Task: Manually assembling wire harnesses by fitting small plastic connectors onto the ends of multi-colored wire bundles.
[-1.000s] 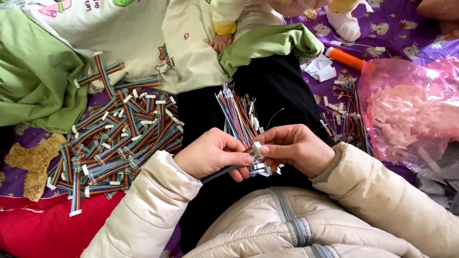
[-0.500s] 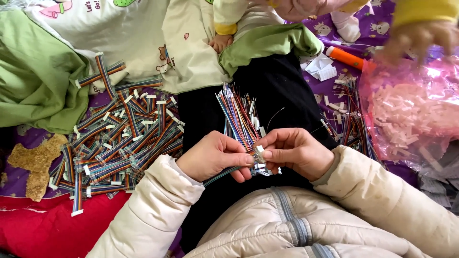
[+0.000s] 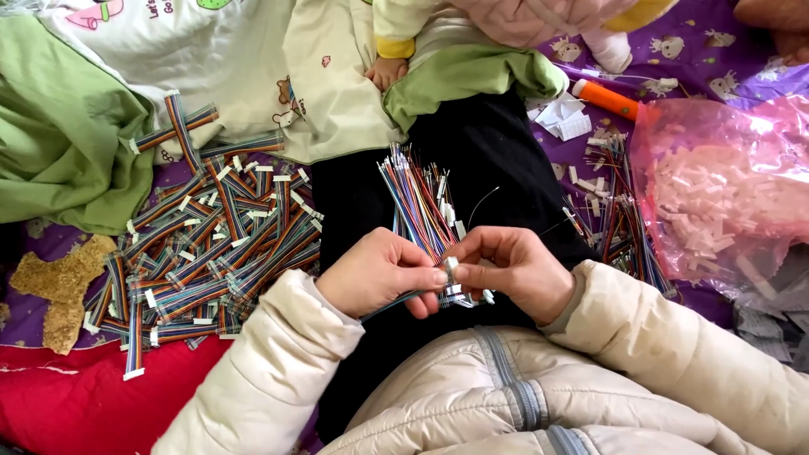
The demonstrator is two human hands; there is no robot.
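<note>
both hands over the black lap. left hand [image 3: 377, 271] grips the wire bundle [image 3: 417, 200]; right hand [image 3: 512, 270] pinches a small white connector [image 3: 452, 271] at its near end. risk: loose wires splay, connector slips into the lap.

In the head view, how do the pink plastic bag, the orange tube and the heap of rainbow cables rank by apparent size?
1. heap of rainbow cables and pink plastic bag: look about alike, and the bag is cut off by the frame, so I will not rank them.
2. orange tube: clearly smallest.
</note>
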